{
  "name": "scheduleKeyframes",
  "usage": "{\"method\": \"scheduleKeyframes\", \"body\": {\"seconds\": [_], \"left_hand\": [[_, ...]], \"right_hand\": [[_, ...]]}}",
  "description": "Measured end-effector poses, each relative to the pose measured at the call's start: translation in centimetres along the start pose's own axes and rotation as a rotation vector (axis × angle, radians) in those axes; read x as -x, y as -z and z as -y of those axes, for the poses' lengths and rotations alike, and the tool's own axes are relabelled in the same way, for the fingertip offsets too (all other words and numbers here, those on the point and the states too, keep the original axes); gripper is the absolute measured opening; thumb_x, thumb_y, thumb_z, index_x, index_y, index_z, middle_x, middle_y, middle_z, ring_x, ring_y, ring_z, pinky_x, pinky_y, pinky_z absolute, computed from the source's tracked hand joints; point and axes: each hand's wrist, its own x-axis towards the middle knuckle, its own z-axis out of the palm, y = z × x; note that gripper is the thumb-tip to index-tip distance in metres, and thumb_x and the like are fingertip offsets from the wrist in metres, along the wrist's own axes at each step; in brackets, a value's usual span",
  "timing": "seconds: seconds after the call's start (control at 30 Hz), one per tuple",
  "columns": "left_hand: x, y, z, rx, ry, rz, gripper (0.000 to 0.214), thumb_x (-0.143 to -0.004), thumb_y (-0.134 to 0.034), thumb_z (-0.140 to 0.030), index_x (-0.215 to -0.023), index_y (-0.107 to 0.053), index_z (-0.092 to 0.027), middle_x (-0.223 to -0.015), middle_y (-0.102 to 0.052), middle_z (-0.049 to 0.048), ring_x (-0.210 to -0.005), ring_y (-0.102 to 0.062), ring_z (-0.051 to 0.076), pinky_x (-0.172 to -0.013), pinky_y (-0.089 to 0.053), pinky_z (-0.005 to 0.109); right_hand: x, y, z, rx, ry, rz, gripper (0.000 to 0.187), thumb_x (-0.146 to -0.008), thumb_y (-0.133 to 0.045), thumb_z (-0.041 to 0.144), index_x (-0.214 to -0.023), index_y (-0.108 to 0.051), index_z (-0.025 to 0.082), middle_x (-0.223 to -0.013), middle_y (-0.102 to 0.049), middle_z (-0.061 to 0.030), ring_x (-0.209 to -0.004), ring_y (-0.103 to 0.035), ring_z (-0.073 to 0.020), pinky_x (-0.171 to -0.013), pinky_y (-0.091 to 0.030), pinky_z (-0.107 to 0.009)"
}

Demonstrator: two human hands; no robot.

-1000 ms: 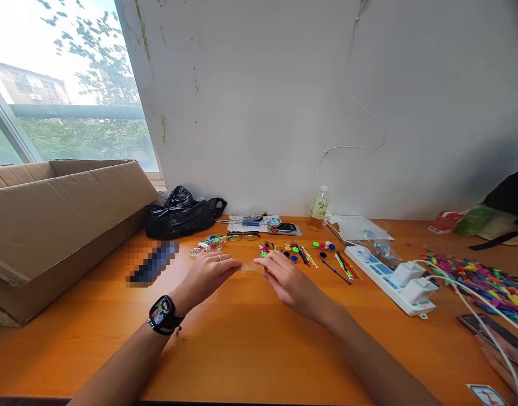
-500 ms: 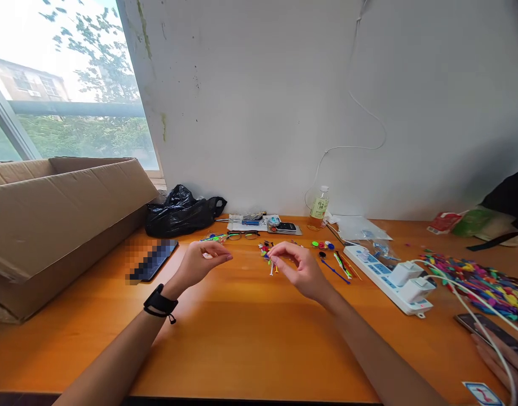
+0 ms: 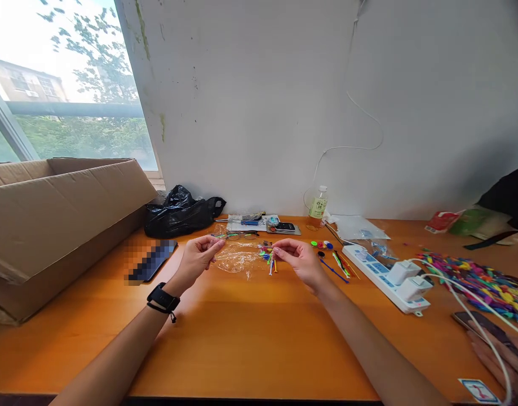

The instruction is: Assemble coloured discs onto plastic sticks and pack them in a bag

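Observation:
A crinkled clear plastic bag (image 3: 240,259) hangs spread between my two hands, above the table. My left hand (image 3: 200,252), with a black band on the wrist, pinches its left edge between thumb and fingers. On the other side, my right hand (image 3: 299,258) is closed at the fingertips around the bag's right edge. Just behind the right fingertips, small colourful plastic pieces (image 3: 272,264) lie on the table, partly covered by the bag and fingers. Eyeglasses (image 3: 242,235) lie beyond the bag, seen partly through it.
A cardboard box (image 3: 68,220) and a phone (image 3: 159,262) lie left, near a black plastic bag (image 3: 178,214). Rightward are a bottle (image 3: 318,208), coloured discs (image 3: 322,245), a power strip (image 3: 385,279), a pile of colourful pieces (image 3: 478,282) and another person's hand with a phone (image 3: 491,332).
The clear bag now shows stretched out between my hands; before, it could not be made out there. My left hand has shifted slightly and turned its fingertips upward.

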Motion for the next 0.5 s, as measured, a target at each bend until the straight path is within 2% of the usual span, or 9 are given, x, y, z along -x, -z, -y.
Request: {"method": "scheduleKeyframes", "body": {"seconds": [0.2,0.27,0.33,0.43,0.5], "left_hand": [[-0.7,0.9,0.5,-0.035,0.023,0.059,0.048,-0.079,-0.081,-0.062,-0.079,-0.071,-0.016,-0.058,-0.052,-0.0045,-0.047,-0.045,0.008,-0.040,-0.031,0.017],[-1.0,1.2,0.8,-0.044,-0.015,0.041,0.045,-0.081,-0.080,-0.060,-0.082,-0.072,-0.016,-0.058,-0.054,-0.0043,-0.047,-0.045,0.008,-0.041,-0.032,0.018],[-1.4,1.9,1.1,-0.069,-0.102,-0.097,0.040,-0.084,-0.078,-0.056,-0.086,-0.073,-0.016,-0.062,-0.060,-0.0025,-0.052,-0.051,0.010,-0.047,-0.038,0.020],[-2.2,3.2,1.4,-0.234,-0.280,-0.486,0.034,-0.089,-0.074,-0.051,-0.091,-0.074,-0.017,-0.079,-0.071,0.0030,-0.070,-0.063,0.016,-0.063,-0.049,0.025],[-2.5,4.0,1.8,-0.415,-0.421,-0.675,0.028,-0.093,-0.070,-0.046,-0.096,-0.075,-0.018,-0.093,-0.075,0.0066,-0.087,-0.068,0.021,-0.080,-0.053,0.031]], "right_hand": [[0.2,0.9,1.4,0.185,0.026,0.160,0.036,-0.076,-0.087,0.050,-0.090,-0.080,0.017,-0.092,-0.080,-0.0086,-0.088,-0.076,-0.0247,-0.087,-0.061,-0.040],[0.2,1.2,1.7,0.204,0.054,0.169,0.036,-0.080,-0.083,0.050,-0.096,-0.079,0.019,-0.096,-0.080,-0.0084,-0.090,-0.076,-0.0246,-0.087,-0.061,-0.040],[-0.1,1.6,1.6,0.252,0.109,0.134,0.035,-0.086,-0.078,0.051,-0.102,-0.077,0.020,-0.099,-0.080,-0.0080,-0.091,-0.075,-0.0244,-0.085,-0.060,-0.038],[-0.7,2.4,0.5,0.493,0.221,0.044,0.031,-0.094,-0.067,0.049,-0.100,-0.074,0.020,-0.094,-0.078,-0.0073,-0.087,-0.072,-0.0238,-0.077,-0.056,-0.035],[-1.1,2.7,-0.6,0.686,0.269,0.000,0.030,-0.099,-0.058,0.045,-0.092,-0.072,0.019,-0.085,-0.075,-0.0059,-0.076,-0.068,-0.0217,-0.068,-0.051,-0.032]]}}
